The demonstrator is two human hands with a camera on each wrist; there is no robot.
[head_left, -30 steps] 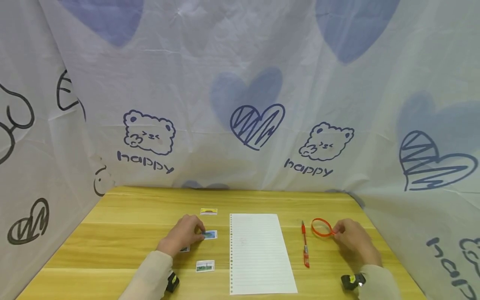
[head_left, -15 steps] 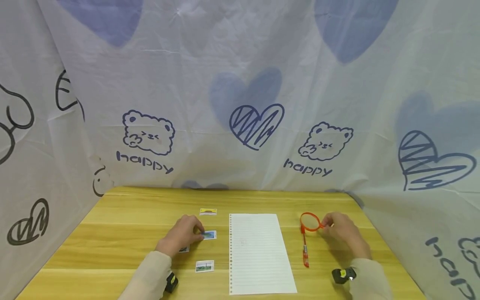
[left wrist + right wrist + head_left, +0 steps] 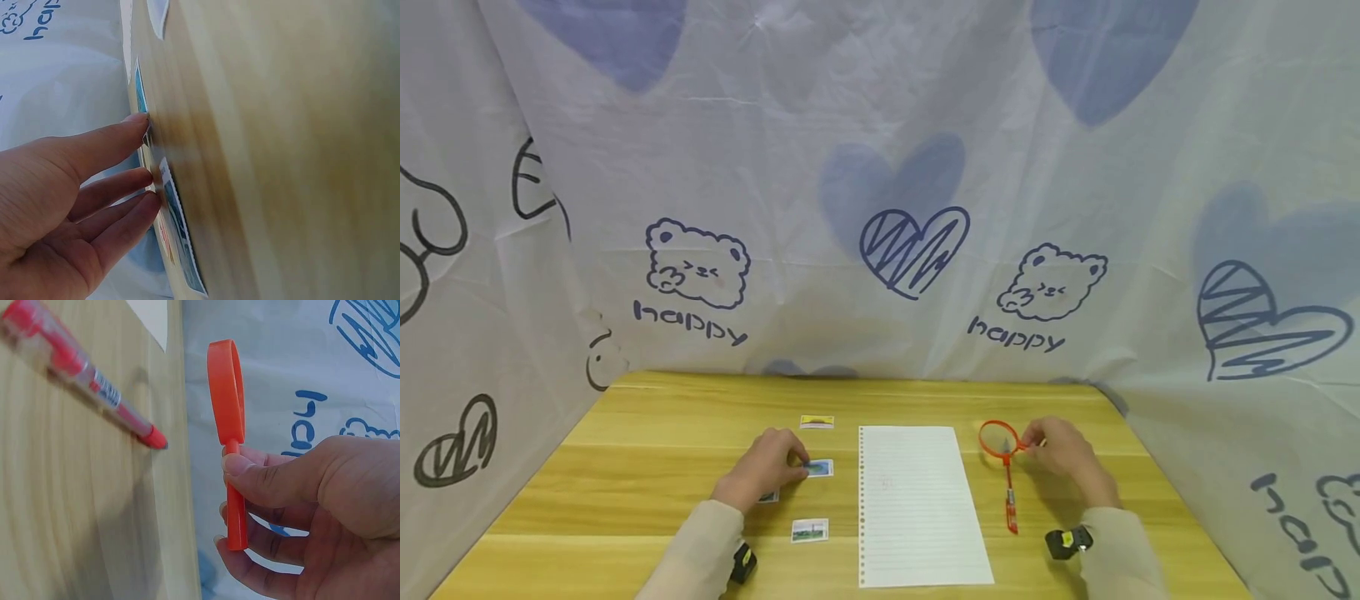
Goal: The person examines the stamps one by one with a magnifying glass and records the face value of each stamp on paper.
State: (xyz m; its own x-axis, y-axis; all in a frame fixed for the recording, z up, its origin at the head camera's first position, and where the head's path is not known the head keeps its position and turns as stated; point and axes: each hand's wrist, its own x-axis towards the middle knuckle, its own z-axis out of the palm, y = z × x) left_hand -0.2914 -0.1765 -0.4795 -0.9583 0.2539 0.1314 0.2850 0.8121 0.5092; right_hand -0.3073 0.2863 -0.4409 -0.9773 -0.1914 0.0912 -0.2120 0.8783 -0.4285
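The right hand point(image 3: 1063, 454), at the lower right of the head view, pinches the handle of a red magnifying glass point(image 3: 224, 394) between thumb and fingers. The glass is raised off the wooden table point(image 3: 625, 467), and in the head view its ring overlaps the upper end of a red pen point(image 3: 1011, 500), whose tip shows through the lens. The pen lies on the table, pointing toward the top of the frame. The left hand point(image 3: 766, 468), left of the frame's lower centre, has its fingertips at the left edge of a blue stamp point(image 3: 820, 468); I cannot tell whether they pinch it or only touch it. A yellow stamp point(image 3: 817, 422) lies just above that one in the frame, a green stamp point(image 3: 809, 531) below it, and a dark stamp point(image 3: 769, 497) shows partly from behind the hand. A lined sheet of paper point(image 3: 917, 500) lies at lower centre, between the stamps and the pen. A pale curtain point(image 3: 805, 125) printed with hearts and bears fills the upper frame.
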